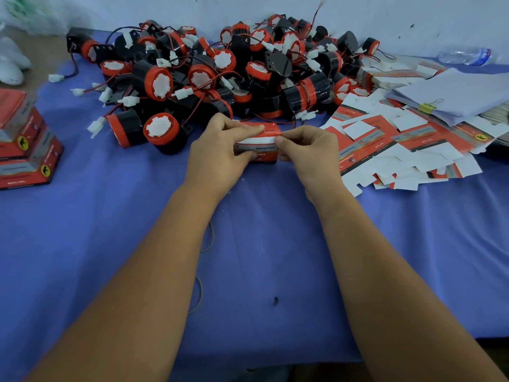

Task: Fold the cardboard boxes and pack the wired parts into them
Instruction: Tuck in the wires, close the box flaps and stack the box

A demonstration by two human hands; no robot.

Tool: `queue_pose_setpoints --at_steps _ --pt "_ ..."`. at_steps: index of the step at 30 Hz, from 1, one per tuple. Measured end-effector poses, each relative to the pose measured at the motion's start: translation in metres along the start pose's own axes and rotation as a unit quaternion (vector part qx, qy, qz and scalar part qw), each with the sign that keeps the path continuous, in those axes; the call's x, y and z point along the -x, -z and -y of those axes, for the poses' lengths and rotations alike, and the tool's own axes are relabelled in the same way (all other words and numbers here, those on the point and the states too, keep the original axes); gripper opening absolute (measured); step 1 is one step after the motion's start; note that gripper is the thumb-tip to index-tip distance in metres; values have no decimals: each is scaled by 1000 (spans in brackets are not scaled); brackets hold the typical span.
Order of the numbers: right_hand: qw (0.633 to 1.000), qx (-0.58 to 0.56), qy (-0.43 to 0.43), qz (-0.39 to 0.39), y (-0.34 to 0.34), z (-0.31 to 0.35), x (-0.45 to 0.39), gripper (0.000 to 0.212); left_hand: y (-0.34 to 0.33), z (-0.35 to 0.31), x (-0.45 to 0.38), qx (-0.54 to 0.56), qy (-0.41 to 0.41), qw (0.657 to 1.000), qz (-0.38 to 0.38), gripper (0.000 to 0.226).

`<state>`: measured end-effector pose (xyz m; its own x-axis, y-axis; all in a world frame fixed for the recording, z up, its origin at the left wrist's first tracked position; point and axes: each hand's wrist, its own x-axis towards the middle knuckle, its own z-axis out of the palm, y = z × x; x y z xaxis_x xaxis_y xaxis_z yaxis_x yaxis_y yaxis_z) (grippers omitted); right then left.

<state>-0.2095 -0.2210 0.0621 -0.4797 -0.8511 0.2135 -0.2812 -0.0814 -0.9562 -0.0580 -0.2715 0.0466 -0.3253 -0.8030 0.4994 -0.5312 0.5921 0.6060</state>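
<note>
A small red and white cardboard box (260, 146) sits between my hands at the middle of the blue table. My left hand (220, 153) grips its left end, thumb underneath and fingers lying over the top. At the right end my right hand (308, 151) pinches the box's white flap. Behind them lies a big heap of black and red wired parts (220, 70) with white connectors. Flat unfolded box blanks (399, 150) are spread to the right.
Folded red boxes (24, 144) are stacked at the left edge. A clipped sheaf of white papers (454, 97) and a plastic bottle (465, 56) lie at the back right. A thin wire loop (199, 282) rests on the blue cloth (261, 257) near me.
</note>
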Motion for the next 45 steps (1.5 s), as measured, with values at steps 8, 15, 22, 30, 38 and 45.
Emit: queue_pose_setpoints --at_steps 8,15,22,30,38,45 --pt "996 54 70 6 -5 -4 4 26 -4 0 0 -7 9 1000 -18 45" --pt "976 165 141 5 -8 -8 0 13 -4 -4 1 -31 20 999 -18 39" --pt "952 249 175 24 -8 -6 0 21 -5 -5 -1 -8 29 1000 -4 35" --pt "898 346 271 16 -14 -9 4 19 1 -3 1 -83 -56 994 -40 30" --pt "865 411 287 -4 -22 -4 0 14 5 -12 -1 -154 -54 984 -72 15" --pt "936 283 205 34 -23 -9 3 20 6 -8 1 -57 -6 996 -67 18"
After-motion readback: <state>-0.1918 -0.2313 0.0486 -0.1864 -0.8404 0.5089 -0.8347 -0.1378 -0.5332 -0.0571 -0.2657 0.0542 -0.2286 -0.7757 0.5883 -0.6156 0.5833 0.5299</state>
